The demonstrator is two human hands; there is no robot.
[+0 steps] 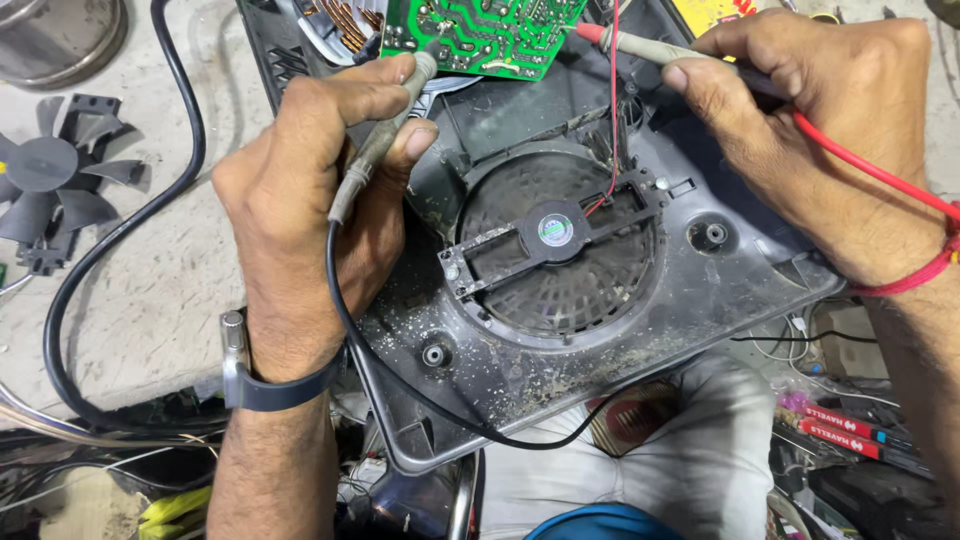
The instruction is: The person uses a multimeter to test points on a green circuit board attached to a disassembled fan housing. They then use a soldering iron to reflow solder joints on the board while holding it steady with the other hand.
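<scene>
Head view: dusty black plastic appliance housing (640, 340), centre, containing a round grilled fan bay with a green circular label (558, 230). Green printed circuit board (480, 35) at 12 o'clock. Left hand (320, 200) clamps a grey probe with black lead (385, 135); right hand (800, 130) pinches a grey red-leaded probe (640, 42). Loose black fan (50, 185) at 9 o'clock.

Pretty bright, even daylight here, no harsh glare. Soft shadows sit under the left hand (300, 215) and right hand (820, 130). Center's sharp, dust grains show clearly; the edges stretch a bit and the bottom clutter goes darker.
</scene>
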